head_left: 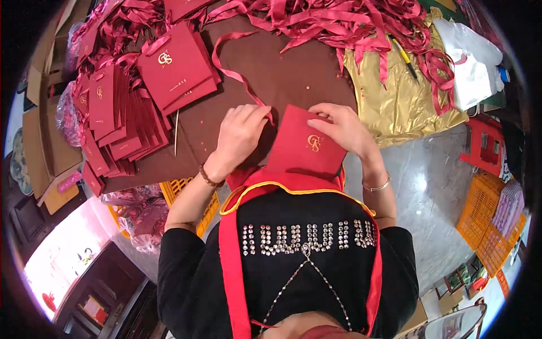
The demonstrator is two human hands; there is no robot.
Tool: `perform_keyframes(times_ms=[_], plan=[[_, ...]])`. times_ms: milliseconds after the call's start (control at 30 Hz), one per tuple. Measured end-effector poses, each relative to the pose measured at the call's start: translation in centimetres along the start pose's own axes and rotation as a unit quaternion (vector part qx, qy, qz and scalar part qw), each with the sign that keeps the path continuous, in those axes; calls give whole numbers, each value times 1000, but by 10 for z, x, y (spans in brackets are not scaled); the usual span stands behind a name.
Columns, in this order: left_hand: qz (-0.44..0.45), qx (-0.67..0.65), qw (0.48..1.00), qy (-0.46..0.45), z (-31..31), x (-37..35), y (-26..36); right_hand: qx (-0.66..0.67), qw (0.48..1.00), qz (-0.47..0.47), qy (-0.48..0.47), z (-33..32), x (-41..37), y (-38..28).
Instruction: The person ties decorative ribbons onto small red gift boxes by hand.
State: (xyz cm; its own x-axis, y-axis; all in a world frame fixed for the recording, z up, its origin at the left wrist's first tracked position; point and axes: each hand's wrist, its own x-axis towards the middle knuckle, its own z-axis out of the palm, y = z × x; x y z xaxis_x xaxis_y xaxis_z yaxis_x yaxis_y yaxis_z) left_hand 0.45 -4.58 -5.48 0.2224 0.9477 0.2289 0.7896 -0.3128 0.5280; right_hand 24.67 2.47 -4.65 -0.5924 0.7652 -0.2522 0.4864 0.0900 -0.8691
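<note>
At the frame's centre, a worker's right hand (345,129) pinches one crimson gift bag (302,148) by its edge, apparently to steady it, while the left hand (241,133), fingertips together, grips one satin ribbon (241,78), seemingly to hold its end near the bag. Overlapping bags (104,107) at upper left defy counting; one gold plastic sheet (375,93) lies upper right.

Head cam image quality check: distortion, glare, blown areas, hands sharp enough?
Head view: strong fisheye, black corners; glare spot on the grey floor at right; lower-left bright patch looks blown out; sheen on the gold sheet; left hand, right hand and red bag look reasonably sharp.
</note>
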Motion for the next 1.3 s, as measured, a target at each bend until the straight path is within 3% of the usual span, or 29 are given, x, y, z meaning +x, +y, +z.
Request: perform_keyframes(times_ms=[33,133,267,467,567,600,733,800,1033,1267,1300], plan=[[29,110,993,-25,0,-3,0,-3,1000,-2,-1,0,0,0],[16,158,987,-27,-3,-7,6,-6,1000,22,-14,0,1,-3],[41,113,993,2,-7,-4,7,12,996,76,-46,-3,1,-9],[50,126,990,28,-24,3,25,77,994,67,-41,0,0,2],[63,-76,995,4,-23,5,16,68,994,73,-42,-1,1,-3],[63,-76,995,4,-19,3,17,68,994,73,-43,-1,1,-2],[-14,-175,982,-69,-3,8,32,53,995,74,-38,1,1,0],[-127,-229,959,-107,3,10,37,48,996,65,-31,0,0,-1],[0,-152,981,-121,11,7,38,65,994,87,-35,0,-1,-2],[-10,-174,979,-102,8,11,41,39,997,65,-23,1,-2,-1],[-54,-216,971,-91,7,12,43,39,997,65,-23,0,-2,-2]])
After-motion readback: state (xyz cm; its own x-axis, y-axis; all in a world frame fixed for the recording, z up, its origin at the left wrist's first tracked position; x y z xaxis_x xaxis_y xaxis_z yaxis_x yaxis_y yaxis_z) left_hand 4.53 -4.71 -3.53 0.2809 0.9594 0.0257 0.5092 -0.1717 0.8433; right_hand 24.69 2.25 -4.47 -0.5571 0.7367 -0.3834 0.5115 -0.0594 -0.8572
